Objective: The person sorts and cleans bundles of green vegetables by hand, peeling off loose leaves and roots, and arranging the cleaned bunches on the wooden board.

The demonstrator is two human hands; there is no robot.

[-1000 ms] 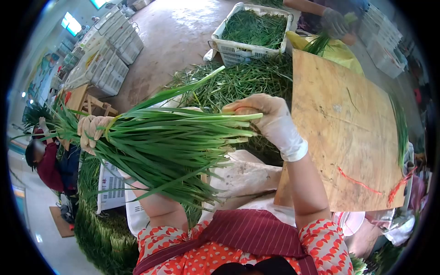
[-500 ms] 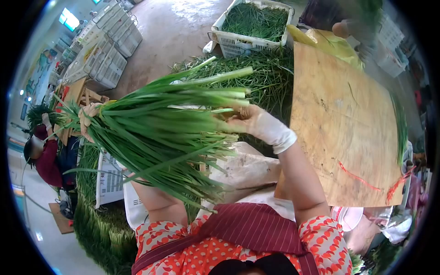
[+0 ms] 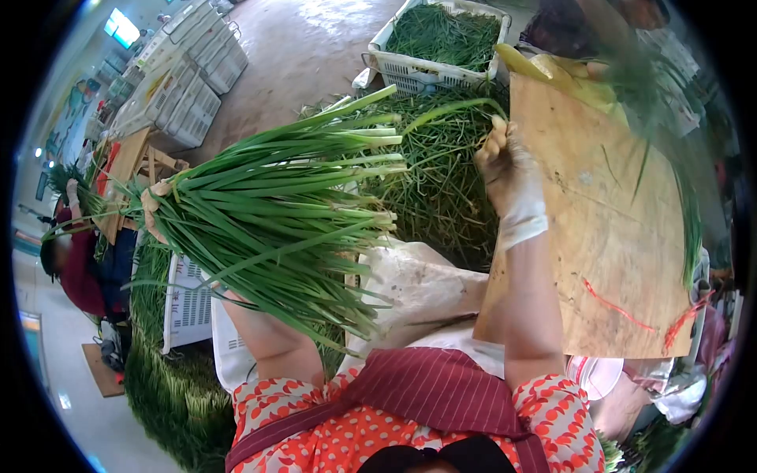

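Note:
My left hand (image 3: 155, 206), gloved, is wrapped round the tied end of a bundle of long green stalks (image 3: 276, 205). The bundle fans out to the right, its pale ends near the middle of the view. My right hand (image 3: 511, 169), in a whitish glove, is raised at the left edge of a wooden board (image 3: 591, 229). Its fingers are pinched on a single green leaf (image 3: 453, 104) that curves away to the left. Beneath and behind lies a heap of loose green leaves (image 3: 441, 189).
A white crate (image 3: 430, 69) of greens stands at the top. Stacked crates (image 3: 189, 102) are at the upper left. Red string (image 3: 619, 307) lies on the board. A co-worker (image 3: 79, 268) is at far left, another person partly visible at upper right. More greens (image 3: 177, 386) lie lower left.
My right hand has moved away from the bundle, up and to the right, with a leaf in its fingers. My left hand still holds the bundle. Greens at the upper right have moved.

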